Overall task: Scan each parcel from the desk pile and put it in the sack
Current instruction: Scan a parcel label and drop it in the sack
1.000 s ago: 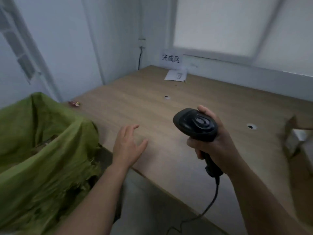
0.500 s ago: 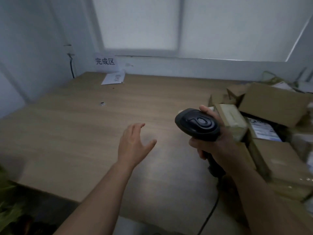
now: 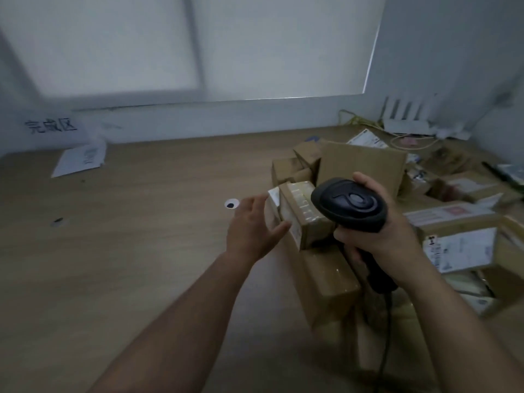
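A pile of brown cardboard parcels (image 3: 365, 165) covers the right side of the wooden desk (image 3: 127, 236). A small taped parcel (image 3: 300, 214) sits at the pile's left edge on top of a longer box (image 3: 326, 282). My left hand (image 3: 252, 231) is open with fingers spread, right at the small parcel's left end, holding nothing. My right hand (image 3: 377, 234) grips a black barcode scanner (image 3: 350, 204) by its handle just above and right of that parcel. The scanner's cable (image 3: 385, 336) hangs down. The sack is out of view.
A white sheet of paper (image 3: 79, 160) lies at the back left under a wall sign (image 3: 51, 127). A cable hole (image 3: 231, 204) is in the desk near my left hand. A white router (image 3: 405, 120) and yellow cables sit at the back right corner.
The view has swung right from the green sack to the parcel pile. My left hand has reached right to the small taped parcel. The scanner stays in my right hand.
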Demonstrator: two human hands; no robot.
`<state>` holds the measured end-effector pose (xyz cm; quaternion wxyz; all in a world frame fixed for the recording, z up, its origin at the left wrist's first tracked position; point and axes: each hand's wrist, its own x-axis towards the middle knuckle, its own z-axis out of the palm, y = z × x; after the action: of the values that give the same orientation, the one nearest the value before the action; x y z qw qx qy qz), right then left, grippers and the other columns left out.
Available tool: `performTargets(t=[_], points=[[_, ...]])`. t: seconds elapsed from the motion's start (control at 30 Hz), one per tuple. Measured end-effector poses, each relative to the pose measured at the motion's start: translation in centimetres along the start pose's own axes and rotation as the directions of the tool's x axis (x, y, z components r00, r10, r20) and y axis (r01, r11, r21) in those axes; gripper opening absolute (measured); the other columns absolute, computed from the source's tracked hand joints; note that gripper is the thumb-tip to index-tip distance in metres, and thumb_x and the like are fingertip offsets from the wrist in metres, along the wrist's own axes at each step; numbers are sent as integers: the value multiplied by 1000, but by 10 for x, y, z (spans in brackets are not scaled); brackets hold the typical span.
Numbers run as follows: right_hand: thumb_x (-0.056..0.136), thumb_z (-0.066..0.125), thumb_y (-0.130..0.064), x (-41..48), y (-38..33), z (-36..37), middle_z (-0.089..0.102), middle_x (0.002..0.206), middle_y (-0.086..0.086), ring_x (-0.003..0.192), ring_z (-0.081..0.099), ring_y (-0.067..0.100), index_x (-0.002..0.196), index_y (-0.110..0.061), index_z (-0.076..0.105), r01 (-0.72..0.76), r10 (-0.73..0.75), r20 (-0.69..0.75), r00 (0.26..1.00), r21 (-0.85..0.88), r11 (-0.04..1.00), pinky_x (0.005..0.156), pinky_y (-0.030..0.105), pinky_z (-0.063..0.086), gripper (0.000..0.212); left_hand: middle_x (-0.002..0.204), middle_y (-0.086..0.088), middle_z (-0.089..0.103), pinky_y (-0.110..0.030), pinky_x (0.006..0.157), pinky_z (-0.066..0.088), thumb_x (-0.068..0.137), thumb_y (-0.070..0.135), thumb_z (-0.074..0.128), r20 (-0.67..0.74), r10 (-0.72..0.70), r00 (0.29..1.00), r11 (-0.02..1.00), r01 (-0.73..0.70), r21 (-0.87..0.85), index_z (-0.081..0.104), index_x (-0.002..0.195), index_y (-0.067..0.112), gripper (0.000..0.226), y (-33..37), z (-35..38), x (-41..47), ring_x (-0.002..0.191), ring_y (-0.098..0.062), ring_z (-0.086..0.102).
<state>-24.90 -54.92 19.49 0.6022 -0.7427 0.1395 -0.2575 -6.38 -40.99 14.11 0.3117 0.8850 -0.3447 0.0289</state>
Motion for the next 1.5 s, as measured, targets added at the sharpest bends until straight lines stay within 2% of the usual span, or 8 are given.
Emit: performTargets(t=[0.37,0.53,0.67,0.9,1.0,1.13,1.3,1.5], points=[[73,74,13,-11,9,-34,60,121,1,47,54,26,132,-46,46,-40,42,-203,978,15,999,45,37,48,88,161,-18,2,-47,110,29,71,78,61,343,-268,900,961,275,28,4,155,21,117,70,61,57,144,-38,18],[73,74,12,-15,10,-34,60,122,-2,49,56,23,135,-44,44,-47,51,-211,976,24,999,47,40,49,89,152,-22,19,-46,103,37,73,66,67,374,-343,861,921,388,-48,8,154,21,110,72,69,60,135,-39,30],[73,75,11,-15,8,-25,60,120,-5,48,55,24,136,-44,44,-50,53,-204,978,22,999,45,35,49,89,137,-16,33,-39,78,50,70,58,71,366,-330,870,911,395,-117,32,141,21,89,51,52,59,120,-35,43],[70,80,5,-8,3,12,61,121,-12,65,63,9,132,-47,42,-47,47,-82,996,1,999,53,27,52,89,135,-19,39,-47,98,49,56,52,67,263,-384,885,840,454,-299,37,145,23,98,-17,-13,33,119,-37,47],[70,78,11,-3,5,36,60,114,-25,84,61,30,126,-45,42,-13,13,-52,999,-5,1000,66,49,50,86,133,-18,44,-43,95,50,47,56,61,212,-464,860,785,510,-352,41,142,26,102,-59,-32,4,114,-34,52],[70,78,11,2,13,65,58,125,-8,61,61,3,128,-46,43,-27,26,26,999,45,999,42,33,48,88,132,-18,47,-35,88,47,37,64,50,252,-571,781,705,624,-336,42,140,27,111,-112,-30,-52,111,-33,53],[68,78,14,5,15,99,55,124,-11,74,64,24,126,-44,43,-26,22,105,994,37,999,63,49,53,89,130,-17,53,-50,95,51,43,66,55,339,-650,680,582,733,-353,42,139,32,102,-169,-9,-96,110,-35,57],[68,74,18,8,25,120,55,125,-3,48,56,11,126,-44,45,-87,58,199,978,140,986,39,30,44,89,140,-22,50,-39,103,41,90,48,48,214,-690,691,651,722,-235,34,149,22,65,-171,-20,-96,125,-36,50]])
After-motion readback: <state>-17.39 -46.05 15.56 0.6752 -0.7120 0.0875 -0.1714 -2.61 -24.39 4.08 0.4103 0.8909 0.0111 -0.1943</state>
